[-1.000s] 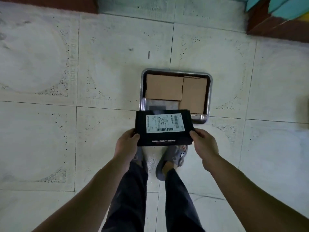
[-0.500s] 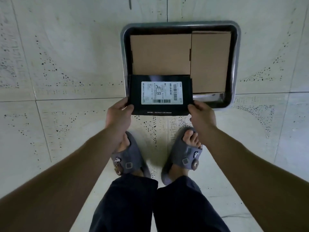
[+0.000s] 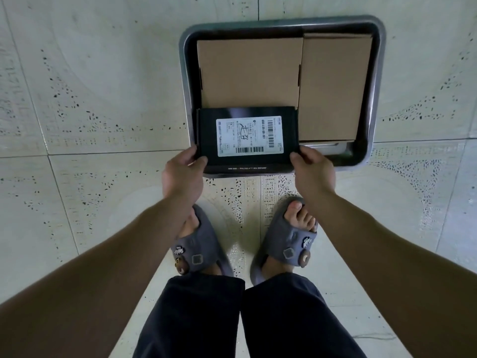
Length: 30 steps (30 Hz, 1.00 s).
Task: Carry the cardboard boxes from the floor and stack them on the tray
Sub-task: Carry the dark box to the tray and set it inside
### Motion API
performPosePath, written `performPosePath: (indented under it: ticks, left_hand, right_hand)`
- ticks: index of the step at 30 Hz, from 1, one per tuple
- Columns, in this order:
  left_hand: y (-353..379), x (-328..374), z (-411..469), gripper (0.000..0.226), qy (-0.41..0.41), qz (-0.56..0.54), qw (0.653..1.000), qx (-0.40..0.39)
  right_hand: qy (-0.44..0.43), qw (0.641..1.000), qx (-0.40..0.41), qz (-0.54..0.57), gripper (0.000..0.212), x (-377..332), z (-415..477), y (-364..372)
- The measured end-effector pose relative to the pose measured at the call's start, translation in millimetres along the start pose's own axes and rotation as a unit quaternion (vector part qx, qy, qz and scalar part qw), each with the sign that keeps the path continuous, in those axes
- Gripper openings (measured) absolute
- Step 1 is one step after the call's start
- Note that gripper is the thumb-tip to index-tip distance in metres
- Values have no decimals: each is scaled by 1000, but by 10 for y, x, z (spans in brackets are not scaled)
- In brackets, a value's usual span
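- You are standing in grey foam slippers [image 3: 202, 250] on pale floor tiles [image 3: 90, 99].
- Your left hand [image 3: 183, 174] and right hand [image 3: 313, 174] are each pinching a near corner of the flat black labelled cardboard box [image 3: 206, 136].
- It is sitting over the near-left corner of the grey metal tray [image 3: 378, 73], just beside a wide brown cardboard box [image 3: 249, 72] and a long brown cardboard box [image 3: 335, 86] lying inside.

Near-left tray [image 3: 377, 73] corner under black box [image 3: 206, 135]; label [image 3: 249, 136] print unreadable.

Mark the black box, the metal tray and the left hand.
black box [image 3: 247, 136], head view, on its white label.
metal tray [image 3: 284, 23], head view, on its far rim.
left hand [image 3: 183, 174], head view, on its back.
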<state>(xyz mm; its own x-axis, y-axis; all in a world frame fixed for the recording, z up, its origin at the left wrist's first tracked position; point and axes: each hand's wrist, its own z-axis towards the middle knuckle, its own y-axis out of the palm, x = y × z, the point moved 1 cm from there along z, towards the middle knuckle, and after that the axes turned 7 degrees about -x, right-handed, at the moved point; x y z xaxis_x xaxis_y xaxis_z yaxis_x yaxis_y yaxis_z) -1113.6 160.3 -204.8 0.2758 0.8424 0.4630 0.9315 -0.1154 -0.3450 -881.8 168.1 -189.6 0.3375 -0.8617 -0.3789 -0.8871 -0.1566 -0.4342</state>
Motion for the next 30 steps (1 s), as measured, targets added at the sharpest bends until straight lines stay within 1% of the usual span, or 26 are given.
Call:
performPosePath:
  ticks: [2, 4, 6, 7, 8, 10, 12, 13, 15, 17, 20, 26, 28, 30]
  left_hand:
    - [-17, -20, -7, 43, 1, -17, 1000, -2]
    - [-10, -29, -48, 43, 13, 0, 1000, -11]
    - [34, -14, -101, 46, 20, 24, 999, -42]
    - [49, -12, -113, 53, 30, 49, 997, -56]
    - [66, 9, -118, 61, 53, 98, 992, -63]
    - [71, 51, -93, 83, 103, 226, 967, -54]
    - [49, 93, -44, 100, 127, 299, 945, -39]
    - [26, 120, -34, 105, 129, 325, 936, -38]
    - [5, 136, -10, 104, 146, 374, 915, -41]
    - [-13, 109, -12, 96, 175, 409, 895, -28]
    - [-17, 52, -18, 87, 190, 418, 888, -4]
    - [15, -91, 41, 82, 216, 399, 891, 30]
    - [24, -125, 47, 80, 232, 420, 876, 38]
    - [50, -130, 69, 77, 236, 474, 848, 40]
  right_hand:
    - [-13, 1000, 1, 7, 33, 12, -16, 0]
    - [-30, 1000, -8, -1, 34, 56, -27, 21]
    - [-39, 998, -27, -32, 34, 91, -38, 39]
    - [-44, 997, -34, -45, 34, 97, -38, 39]
    - [-50, 997, -38, -53, 35, 91, -36, 25]
    - [-73, 993, -52, -81, 38, 92, -36, -19]
    - [-103, 983, -76, -130, 45, 128, -40, -64]
    - [-117, 978, -76, -158, 49, 150, -37, -71]
    - [-146, 964, -48, -217, 49, 186, 18, -82]
    - [-178, 946, -14, -270, 42, 193, 91, -74]
    - [-220, 924, 9, -313, 41, 229, 130, -37]
    - [-262, 919, 53, -290, 40, 333, 116, 19]
    - [-261, 915, 52, -304, 37, 336, 138, 11]
    - [-232, 920, 48, -311, 35, 335, 186, 53]
